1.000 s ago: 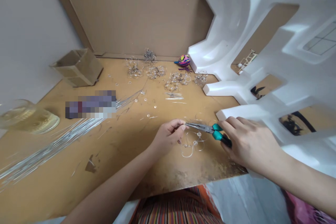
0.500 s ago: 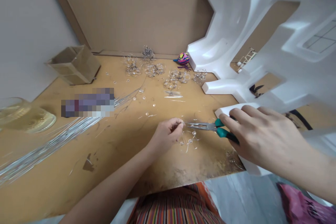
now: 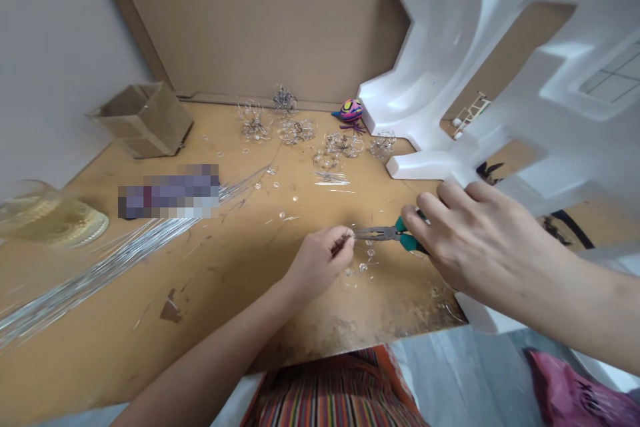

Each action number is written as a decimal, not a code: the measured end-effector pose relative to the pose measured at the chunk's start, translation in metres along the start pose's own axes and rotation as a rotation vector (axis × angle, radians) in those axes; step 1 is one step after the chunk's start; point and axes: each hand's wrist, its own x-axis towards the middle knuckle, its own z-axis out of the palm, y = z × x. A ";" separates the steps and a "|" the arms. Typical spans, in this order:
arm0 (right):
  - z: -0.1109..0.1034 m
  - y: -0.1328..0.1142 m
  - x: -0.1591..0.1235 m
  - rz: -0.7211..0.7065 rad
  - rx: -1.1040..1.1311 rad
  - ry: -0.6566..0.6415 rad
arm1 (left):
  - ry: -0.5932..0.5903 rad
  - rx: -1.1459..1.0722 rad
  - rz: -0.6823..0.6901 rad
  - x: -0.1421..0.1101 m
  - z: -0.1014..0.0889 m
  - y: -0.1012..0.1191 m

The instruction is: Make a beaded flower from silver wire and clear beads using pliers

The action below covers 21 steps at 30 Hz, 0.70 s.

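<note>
My left hand (image 3: 324,259) is closed in a pinch on a beaded wire piece (image 3: 363,267), thin silvery wire loops with clear beads that hang just right of the fingers. My right hand (image 3: 465,233) grips long-nose pliers (image 3: 387,233) with green and black handles. The tips of the pliers reach my left fingertips; whether the jaws clamp the wire there is too small to tell. Part of the handles is hidden in my right palm.
Several beaded wire pieces (image 3: 295,131) sit at the back. A bundle of straight wires (image 3: 115,263) runs along the left, near a glass of yellowish liquid (image 3: 55,221) and an open cardboard box (image 3: 150,123). A white moulded structure (image 3: 425,167) borders the right side.
The pliers drew back slightly to the right from my left fingertips, then came back to them. My left hand has stayed nearly in place, pinching the wire piece.
</note>
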 end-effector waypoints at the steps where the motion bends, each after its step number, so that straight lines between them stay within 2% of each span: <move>1: -0.003 -0.001 0.001 -0.001 -0.014 -0.007 | 0.003 0.015 0.006 0.000 0.000 0.000; 7: -0.014 -0.004 0.007 -0.023 -0.089 -0.039 | -0.003 0.062 0.017 -0.001 0.001 -0.001; 21: -0.020 -0.005 0.006 -0.018 -0.092 -0.032 | 0.001 0.072 -0.006 -0.001 0.001 0.001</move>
